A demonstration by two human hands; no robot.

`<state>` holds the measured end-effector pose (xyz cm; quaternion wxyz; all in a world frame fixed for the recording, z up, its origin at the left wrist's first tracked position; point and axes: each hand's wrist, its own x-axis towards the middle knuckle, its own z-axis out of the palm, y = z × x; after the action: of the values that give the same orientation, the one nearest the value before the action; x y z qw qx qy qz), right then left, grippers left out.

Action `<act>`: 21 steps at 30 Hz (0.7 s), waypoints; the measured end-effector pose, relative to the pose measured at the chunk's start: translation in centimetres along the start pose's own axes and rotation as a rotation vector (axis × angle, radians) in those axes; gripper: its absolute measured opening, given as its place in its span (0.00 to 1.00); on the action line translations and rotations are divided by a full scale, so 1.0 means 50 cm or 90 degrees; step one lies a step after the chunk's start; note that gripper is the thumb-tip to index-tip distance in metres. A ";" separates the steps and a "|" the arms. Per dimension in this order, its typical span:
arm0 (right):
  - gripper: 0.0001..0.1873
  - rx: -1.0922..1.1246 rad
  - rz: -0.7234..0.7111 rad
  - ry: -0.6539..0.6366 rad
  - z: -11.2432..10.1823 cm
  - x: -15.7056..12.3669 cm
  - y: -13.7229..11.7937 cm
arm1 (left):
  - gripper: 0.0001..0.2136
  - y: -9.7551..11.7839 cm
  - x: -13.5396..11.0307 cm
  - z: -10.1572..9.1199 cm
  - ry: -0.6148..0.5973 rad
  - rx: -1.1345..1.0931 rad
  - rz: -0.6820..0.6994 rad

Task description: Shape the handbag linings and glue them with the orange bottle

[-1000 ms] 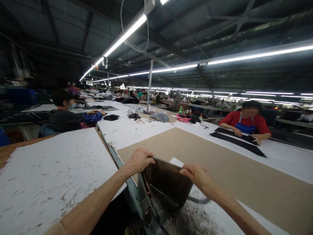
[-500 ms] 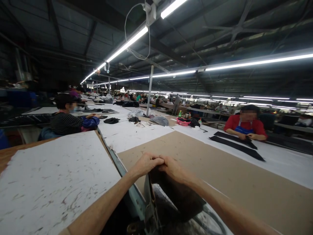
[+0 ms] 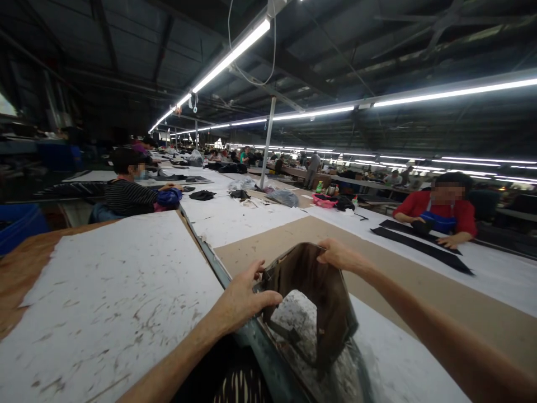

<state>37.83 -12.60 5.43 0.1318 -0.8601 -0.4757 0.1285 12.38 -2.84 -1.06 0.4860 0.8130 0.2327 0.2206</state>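
Observation:
A dark brown, stiff-looking band of material (image 3: 333,313) stands as an open loop over the table edge. White stained paper shows through its middle. What it belongs to cannot be made out. My right hand (image 3: 342,256) pinches its upper right rim between thumb and fingers. At the left rim is my left hand (image 3: 243,296), thumb and fingers spread apart; the fingertips are close to or touching the edge. A clear plastic sheet or bag (image 3: 356,366) lies under the lower right part of the loop.
Brown board (image 3: 255,240) covers part of the white-papered table. A grey-green metal edge (image 3: 210,254) separates it from marked white paper (image 3: 126,280) at left. A co-worker in red (image 3: 457,207) handles black strips (image 3: 423,250); another in stripes (image 3: 126,196) sits left. A pole (image 3: 267,143) rises ahead.
My hands were together at the top of the dark material and are now apart. The right moved right and up; the left moved lower. The material has spread into a wide loop.

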 end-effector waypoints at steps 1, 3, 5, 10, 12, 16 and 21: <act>0.10 0.033 0.025 -0.020 0.013 -0.013 0.013 | 0.39 -0.004 0.002 -0.001 0.009 0.029 -0.013; 0.12 0.113 0.064 -0.055 0.047 -0.046 0.039 | 0.40 -0.014 0.008 0.004 0.038 0.102 -0.023; 0.11 0.174 0.075 -0.055 0.082 -0.081 0.063 | 0.37 -0.025 0.014 0.015 0.062 0.168 -0.008; 0.08 0.172 0.045 0.017 0.119 -0.135 0.095 | 0.32 -0.039 0.038 0.043 0.059 0.206 0.016; 0.09 0.157 0.026 0.022 0.118 -0.137 0.097 | 0.31 -0.037 0.051 0.050 0.048 0.200 0.014; 0.09 0.112 0.002 0.045 0.117 -0.126 0.098 | 0.21 -0.029 0.068 0.056 0.006 0.216 0.063; 0.08 0.069 -0.009 0.074 0.112 -0.122 0.096 | 0.12 -0.012 0.076 0.032 -0.038 0.180 0.078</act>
<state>36.54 -19.68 -0.87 0.2065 -0.8542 -0.4659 0.1028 16.23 -1.42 -1.78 0.3592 0.8921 0.1971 0.1906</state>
